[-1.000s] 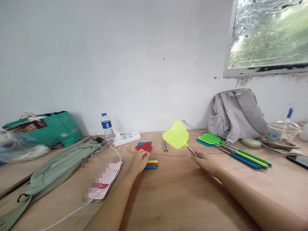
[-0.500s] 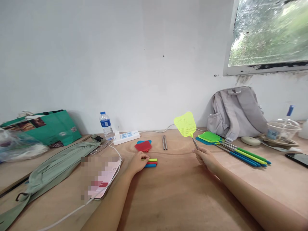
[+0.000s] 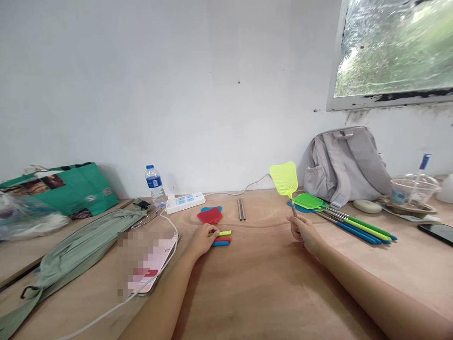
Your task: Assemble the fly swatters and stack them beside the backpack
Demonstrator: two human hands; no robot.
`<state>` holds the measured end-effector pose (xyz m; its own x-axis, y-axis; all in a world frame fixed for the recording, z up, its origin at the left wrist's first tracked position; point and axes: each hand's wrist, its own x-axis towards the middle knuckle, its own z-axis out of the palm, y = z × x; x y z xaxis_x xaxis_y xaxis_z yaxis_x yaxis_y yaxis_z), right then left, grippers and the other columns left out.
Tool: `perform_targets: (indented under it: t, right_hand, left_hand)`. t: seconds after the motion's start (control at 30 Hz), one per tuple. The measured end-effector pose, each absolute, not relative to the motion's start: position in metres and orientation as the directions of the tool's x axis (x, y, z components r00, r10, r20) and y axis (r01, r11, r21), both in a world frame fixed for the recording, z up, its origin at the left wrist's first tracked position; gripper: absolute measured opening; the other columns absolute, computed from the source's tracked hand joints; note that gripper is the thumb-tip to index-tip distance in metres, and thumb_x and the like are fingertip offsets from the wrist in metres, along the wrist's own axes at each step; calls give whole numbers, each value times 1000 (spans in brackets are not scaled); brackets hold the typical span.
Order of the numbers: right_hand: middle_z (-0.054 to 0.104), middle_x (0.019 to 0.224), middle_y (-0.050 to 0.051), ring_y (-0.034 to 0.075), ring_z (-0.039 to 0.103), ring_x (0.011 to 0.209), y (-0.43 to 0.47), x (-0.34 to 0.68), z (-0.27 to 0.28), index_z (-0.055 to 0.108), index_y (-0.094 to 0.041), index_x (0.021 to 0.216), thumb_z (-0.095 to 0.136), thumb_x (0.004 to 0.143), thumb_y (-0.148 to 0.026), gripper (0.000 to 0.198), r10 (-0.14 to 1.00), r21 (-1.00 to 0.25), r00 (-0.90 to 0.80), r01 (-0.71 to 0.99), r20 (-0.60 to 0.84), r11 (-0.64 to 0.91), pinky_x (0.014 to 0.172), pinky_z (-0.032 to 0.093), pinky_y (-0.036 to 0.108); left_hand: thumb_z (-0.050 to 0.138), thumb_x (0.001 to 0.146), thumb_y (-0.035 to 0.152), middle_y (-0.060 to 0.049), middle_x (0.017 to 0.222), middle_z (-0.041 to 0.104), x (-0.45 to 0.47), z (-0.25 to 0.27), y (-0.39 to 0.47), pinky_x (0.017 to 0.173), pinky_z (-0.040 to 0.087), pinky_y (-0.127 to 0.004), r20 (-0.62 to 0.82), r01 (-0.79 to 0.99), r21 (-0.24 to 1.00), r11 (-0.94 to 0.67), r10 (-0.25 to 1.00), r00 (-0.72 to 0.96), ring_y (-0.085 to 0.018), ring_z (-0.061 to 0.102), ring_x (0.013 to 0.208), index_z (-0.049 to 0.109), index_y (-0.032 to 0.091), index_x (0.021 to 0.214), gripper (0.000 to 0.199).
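My right hand (image 3: 305, 232) is closed around the metal rod of a fly swatter, whose yellow mesh head (image 3: 284, 178) points up. With its fingers pinched, my left hand (image 3: 204, 240) grips the end of a yellow handle tube (image 3: 224, 233) low over the table. Just below that tube lie a red tube (image 3: 223, 239) and a blue tube (image 3: 221, 243), partly covered by my fingers. Beyond the left hand, a red swatter head (image 3: 210, 216) rests on top of a blue one (image 3: 216, 208). Two bare metal rods (image 3: 241, 209) lie side by side in the middle.
Several swatters with green and blue heads (image 3: 308, 201) are piled at right, before a grey backpack (image 3: 345, 165). A phone (image 3: 437, 234) and a plastic cup (image 3: 410, 191) stand farther right. At left are a power strip (image 3: 186, 202), bottle (image 3: 155, 184), white cable (image 3: 102, 321) and green bag (image 3: 83, 189).
My right hand has shifted slightly right, and the swatter now stands more upright. The yellow tube under my left hand has tilted a little, its free end raised.
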<state>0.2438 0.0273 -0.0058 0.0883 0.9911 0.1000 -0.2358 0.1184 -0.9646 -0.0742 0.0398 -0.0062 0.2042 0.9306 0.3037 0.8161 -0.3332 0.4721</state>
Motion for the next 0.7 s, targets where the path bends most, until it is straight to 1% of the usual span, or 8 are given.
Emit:
perform_targets:
  t: [0.13, 0.27, 0.37, 0.43, 0.5, 0.57, 0.63, 0.7]
  right_hand:
    - [25, 36, -11, 2, 21, 26, 27, 245, -7, 29, -20, 50, 59, 65, -32, 36, 990, -953, 90, -275, 105, 126, 28, 11, 18]
    - [26, 34, -9, 3, 20, 26, 28, 246, -9, 29, -20, 47, 58, 68, -31, 38, 990, -936, 36, -322, 136, 141, 29, 12, 19]
    - [27, 33, -7, 6, 27, 30, 29, 246, -9, 25, -20, 42, 55, 71, -35, 44, 981, -902, -3, -393, 193, 176, 32, 22, 21]
    - [29, 35, -5, 7, 33, 36, 29, 246, -7, 25, -19, 40, 54, 72, -39, 48, 972, -870, -18, -450, 236, 203, 40, 32, 23]
    - [33, 39, -4, 9, 40, 43, 28, 245, -6, 30, -19, 39, 55, 71, -43, 47, 967, -851, -27, -482, 254, 210, 51, 40, 26]
    - [40, 45, -2, 13, 48, 54, 27, 244, -5, 38, -18, 41, 55, 70, -48, 45, 969, -854, -39, -481, 245, 197, 62, 43, 29]
    - [49, 54, 1, 17, 52, 67, 26, 242, -5, 45, -18, 45, 56, 68, -50, 41, 972, -865, -44, -467, 232, 186, 70, 43, 32]
    - [54, 64, 2, 18, 53, 76, 25, 239, -5, 50, -19, 50, 57, 68, -48, 35, 975, -869, -23, -460, 221, 185, 73, 42, 32]
  left_hand:
    - [44, 77, 32, -5, 84, 63, -74, -7, 39, 73, 39, -28, 309, 809, 482, -335, 930, 201, -19, 55, 82, 63, 17, 79, 24]
    - [45, 77, 30, -4, 84, 64, -73, -7, 40, 72, 39, -27, 314, 803, 488, -341, 927, 203, -18, 55, 82, 63, 18, 79, 22]
    - [45, 77, 30, -4, 84, 64, -73, -7, 39, 73, 39, -27, 326, 802, 484, -350, 923, 206, -18, 55, 82, 63, 18, 79, 21]
    - [46, 77, 30, -5, 86, 63, -72, -6, 39, 75, 39, -28, 342, 800, 479, -361, 916, 208, -18, 55, 83, 62, 18, 81, 21]
    - [46, 77, 29, -5, 87, 63, -71, -4, 38, 76, 39, -28, 364, 798, 476, -370, 909, 205, -19, 55, 84, 62, 18, 82, 20]
    - [45, 78, 29, -5, 87, 62, -71, -4, 38, 76, 39, -29, 389, 796, 472, -380, 900, 199, -19, 55, 84, 61, 18, 83, 20]
    - [43, 79, 29, -5, 86, 62, -70, -3, 39, 76, 39, -30, 417, 797, 461, -391, 888, 195, -19, 54, 84, 60, 17, 83, 21]
    - [41, 81, 29, -6, 86, 61, -70, -1, 38, 76, 39, -31, 457, 800, 443, -405, 869, 186, -19, 53, 83, 58, 17, 84, 22]
